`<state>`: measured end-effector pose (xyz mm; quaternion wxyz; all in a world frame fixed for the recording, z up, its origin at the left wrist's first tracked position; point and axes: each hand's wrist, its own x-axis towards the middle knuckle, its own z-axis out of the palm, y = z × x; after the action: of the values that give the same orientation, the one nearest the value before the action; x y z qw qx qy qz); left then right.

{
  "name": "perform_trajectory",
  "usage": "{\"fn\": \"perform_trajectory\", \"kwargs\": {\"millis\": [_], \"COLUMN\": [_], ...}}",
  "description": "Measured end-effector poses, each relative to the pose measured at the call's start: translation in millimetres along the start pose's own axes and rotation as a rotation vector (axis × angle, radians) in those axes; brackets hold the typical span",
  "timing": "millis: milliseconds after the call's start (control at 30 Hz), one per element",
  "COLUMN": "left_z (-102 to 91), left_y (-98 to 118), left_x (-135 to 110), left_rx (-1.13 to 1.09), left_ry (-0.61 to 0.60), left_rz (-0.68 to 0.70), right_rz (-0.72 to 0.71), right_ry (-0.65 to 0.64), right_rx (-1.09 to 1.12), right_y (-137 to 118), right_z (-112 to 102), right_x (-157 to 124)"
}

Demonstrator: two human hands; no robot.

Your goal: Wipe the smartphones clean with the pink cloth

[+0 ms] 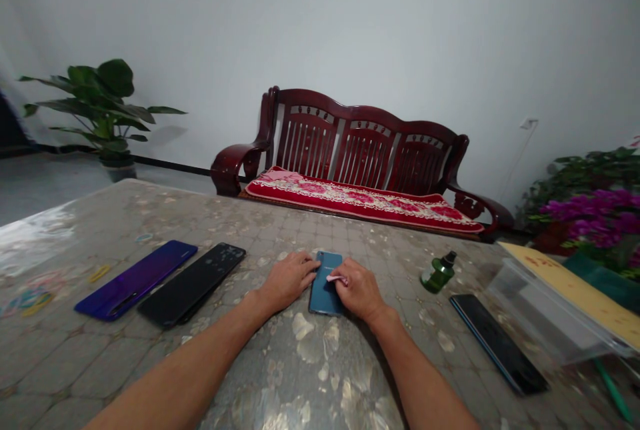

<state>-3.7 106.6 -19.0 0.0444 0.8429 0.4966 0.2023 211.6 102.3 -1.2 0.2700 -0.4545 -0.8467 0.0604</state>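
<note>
Evidently steadying it, the left hand (287,278) presses flat on the blue phone (325,298) lying mid-tabletop (310,363), so the right hand (357,290) can pinch a small pink pad (336,278) against its back.

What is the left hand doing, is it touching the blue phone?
Touching. The head view shows the left hand with its fingertips on the left edge of the blue phone, no gap. The right hand holds a pink scrap on it.

No readable text, blue phone (324,293) included.
</note>
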Motion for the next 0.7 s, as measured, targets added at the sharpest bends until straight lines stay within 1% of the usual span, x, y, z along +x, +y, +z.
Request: {"fn": "perform_trajectory", "kwargs": {"millis": [167, 267, 333, 433, 533, 600, 700], "left_z": [2.2, 2.9, 2.5, 1.6, 2.1, 3.3, 4.7], "left_y": [-1, -1, -1, -1, -1, -2, -4], "left_x": [0, 0, 0, 0, 1, 1, 1], "left_rx": [0.009, 0.01, 0.005, 0.0, -0.014, -0.024, -0.022], "left_ry": [0.003, 0.009, 0.011, 0.003, 0.005, 0.012, 0.012], "left_rz": [-0.006, -0.013, -0.012, -0.011, -0.015, -0.017, -0.015], "right_rz": [-0.136, -0.189, -0.169, -0.081, -0.027, -0.03, -0.084], "right_ry": [-0.12, -0.128, -0.091, -0.042, -0.03, -0.037, -0.09], "right_rx": [0.05, 0.046, 0.025, -0.019, -0.062, -0.073, -0.05], "right_y": [-9, -11, -11, -9, -10, -11, -15], "right_z": [-1, -1, 1, 2, 2, 1, -1], "right_x": [-4, -6, -5, 0, 4, 5, 1]}}
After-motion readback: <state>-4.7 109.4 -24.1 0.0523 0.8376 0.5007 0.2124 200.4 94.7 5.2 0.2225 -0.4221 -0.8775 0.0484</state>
